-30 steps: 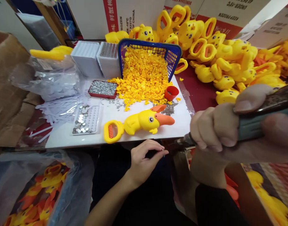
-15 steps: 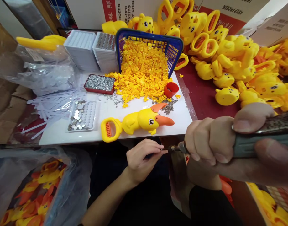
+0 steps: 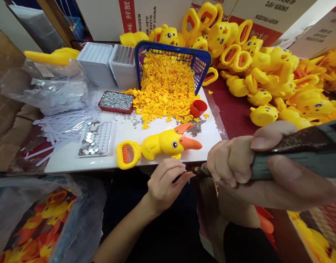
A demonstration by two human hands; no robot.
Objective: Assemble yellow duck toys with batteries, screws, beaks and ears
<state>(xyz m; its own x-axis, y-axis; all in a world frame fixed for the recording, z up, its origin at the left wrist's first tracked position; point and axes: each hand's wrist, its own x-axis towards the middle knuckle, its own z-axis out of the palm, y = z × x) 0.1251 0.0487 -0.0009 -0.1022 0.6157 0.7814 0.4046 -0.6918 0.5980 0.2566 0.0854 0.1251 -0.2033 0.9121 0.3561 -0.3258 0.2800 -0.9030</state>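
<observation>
My right hand (image 3: 233,159) is wrapped around a grey-green electric screwdriver (image 3: 316,151), held level with its tip pointing left. My left hand (image 3: 165,184) is closed in a pinch at the screwdriver's tip, just off the table's front edge. Whatever sits between those fingertips is too small to name. Just beyond my left hand, a yellow duck-shaped toy (image 3: 162,142) with an orange beak and a loop handle lies on its side on the white tabletop. Small loose screws (image 3: 193,128) are spread beside its beak.
A tipped blue basket (image 3: 204,69) spills small yellow clips (image 3: 168,87). Left of it are a red tray of metal pieces (image 3: 115,101), stacked white trays (image 3: 95,62) and a tray of button cells (image 3: 92,140). A red cup (image 3: 198,108) stands right. Yellow toys (image 3: 259,96) are heaped behind.
The screwdriver and my right hand have shifted slightly left, bringing the tip closer into my left fingertips. My left hand has rolled a little. The whole view has also tilted slightly.
</observation>
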